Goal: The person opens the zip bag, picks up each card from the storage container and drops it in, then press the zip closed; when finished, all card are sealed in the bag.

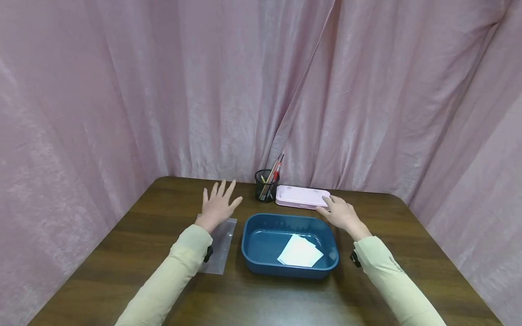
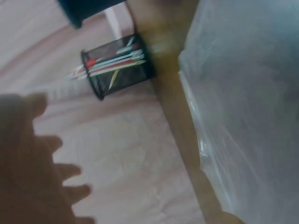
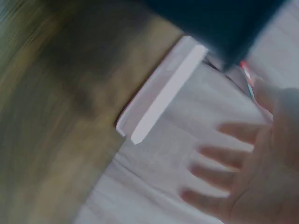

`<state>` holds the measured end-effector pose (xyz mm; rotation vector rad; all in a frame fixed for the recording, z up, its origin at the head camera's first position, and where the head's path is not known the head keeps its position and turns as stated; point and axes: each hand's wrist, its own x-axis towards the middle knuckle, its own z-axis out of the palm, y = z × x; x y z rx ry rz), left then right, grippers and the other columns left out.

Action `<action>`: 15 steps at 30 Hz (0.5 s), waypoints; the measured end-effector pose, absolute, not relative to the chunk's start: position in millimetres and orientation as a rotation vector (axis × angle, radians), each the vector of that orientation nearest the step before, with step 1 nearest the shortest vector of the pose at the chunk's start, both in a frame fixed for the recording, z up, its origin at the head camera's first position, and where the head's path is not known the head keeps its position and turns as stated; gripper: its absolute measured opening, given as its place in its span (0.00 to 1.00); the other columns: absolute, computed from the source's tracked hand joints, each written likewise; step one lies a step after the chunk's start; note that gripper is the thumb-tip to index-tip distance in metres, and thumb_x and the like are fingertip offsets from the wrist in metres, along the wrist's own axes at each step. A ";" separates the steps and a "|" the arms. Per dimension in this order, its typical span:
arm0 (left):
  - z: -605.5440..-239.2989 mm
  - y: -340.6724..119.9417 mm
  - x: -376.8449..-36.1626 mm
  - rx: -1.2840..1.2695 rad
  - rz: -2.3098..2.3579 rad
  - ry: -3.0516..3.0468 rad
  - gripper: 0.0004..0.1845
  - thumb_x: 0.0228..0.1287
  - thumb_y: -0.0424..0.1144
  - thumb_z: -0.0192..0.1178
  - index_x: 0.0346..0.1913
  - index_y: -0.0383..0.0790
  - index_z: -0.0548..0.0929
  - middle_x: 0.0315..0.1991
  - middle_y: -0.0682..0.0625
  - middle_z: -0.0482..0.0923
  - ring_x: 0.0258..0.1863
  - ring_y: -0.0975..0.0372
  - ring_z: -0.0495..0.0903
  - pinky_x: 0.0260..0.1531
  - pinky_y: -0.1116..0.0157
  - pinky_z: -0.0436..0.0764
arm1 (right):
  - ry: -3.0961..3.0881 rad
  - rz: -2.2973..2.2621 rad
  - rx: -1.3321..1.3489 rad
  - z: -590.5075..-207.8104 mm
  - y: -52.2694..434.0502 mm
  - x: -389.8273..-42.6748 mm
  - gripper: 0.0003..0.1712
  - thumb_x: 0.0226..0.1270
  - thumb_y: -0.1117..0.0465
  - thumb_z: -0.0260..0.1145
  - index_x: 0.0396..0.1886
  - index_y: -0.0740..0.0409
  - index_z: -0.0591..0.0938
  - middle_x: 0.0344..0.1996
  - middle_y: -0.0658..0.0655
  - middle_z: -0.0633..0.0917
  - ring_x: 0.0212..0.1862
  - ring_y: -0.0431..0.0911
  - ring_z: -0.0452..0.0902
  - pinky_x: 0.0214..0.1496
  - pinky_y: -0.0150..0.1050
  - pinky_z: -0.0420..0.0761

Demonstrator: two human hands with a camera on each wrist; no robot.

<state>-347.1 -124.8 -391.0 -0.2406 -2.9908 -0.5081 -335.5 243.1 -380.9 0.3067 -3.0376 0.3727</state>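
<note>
Writing: none can be read on any item; small marks on the right sleeve (image 1: 394, 265) are too small to be made out.
Left hand (image 1: 218, 206): raised above the table (image 1: 122, 253) with fingers straight and spread; nothing is held in its grip.
Clear plastic bag (image 1: 220, 244): laid flat on the table, under the left wrist.
Right hand (image 1: 340, 213): stretched forward, fingers relaxed, fingertips at the near right corner of the pink case (image 1: 302, 197); whether contact is made cannot be told, and nothing is gripped.
Blue tray (image 1: 261, 224): set between the forearms, a white sheet (image 1: 299, 251) lying inside.
Pen cup (image 1: 267, 184): black mesh, placed just left of the pink case.
</note>
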 end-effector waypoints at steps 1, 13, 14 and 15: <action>-392.1 -128.4 -346.0 -0.250 -0.536 -2.997 0.38 0.73 0.61 0.41 0.78 0.53 0.43 0.79 0.41 0.40 0.78 0.43 0.41 0.71 0.37 0.34 | -3.056 0.416 0.319 -380.4 244.0 -333.9 0.33 0.74 0.46 0.52 0.67 0.66 0.68 0.65 0.73 0.71 0.68 0.68 0.64 0.65 0.67 0.64; -407.1 -173.2 -331.9 -0.089 -0.834 -3.025 0.40 0.71 0.51 0.53 0.75 0.35 0.50 0.68 0.30 0.65 0.64 0.39 0.70 0.62 0.39 0.66 | -3.016 0.760 0.396 -392.2 251.6 -311.9 0.18 0.72 0.56 0.58 0.47 0.65 0.83 0.39 0.63 0.86 0.41 0.52 0.81 0.46 0.52 0.81; -408.5 -176.1 -329.3 -0.069 -0.835 -3.045 0.39 0.70 0.50 0.53 0.75 0.34 0.51 0.69 0.29 0.63 0.64 0.38 0.69 0.61 0.40 0.67 | -3.014 0.771 0.392 -393.8 251.1 -310.5 0.17 0.71 0.56 0.58 0.47 0.65 0.83 0.38 0.62 0.87 0.40 0.52 0.81 0.46 0.52 0.81; -409.8 -178.4 -326.8 -0.052 -0.832 -3.067 0.39 0.69 0.50 0.54 0.74 0.33 0.52 0.69 0.28 0.61 0.65 0.37 0.67 0.61 0.40 0.67 | -3.010 0.777 0.389 -395.5 250.9 -308.9 0.16 0.71 0.57 0.58 0.46 0.65 0.84 0.38 0.62 0.87 0.40 0.51 0.81 0.46 0.52 0.81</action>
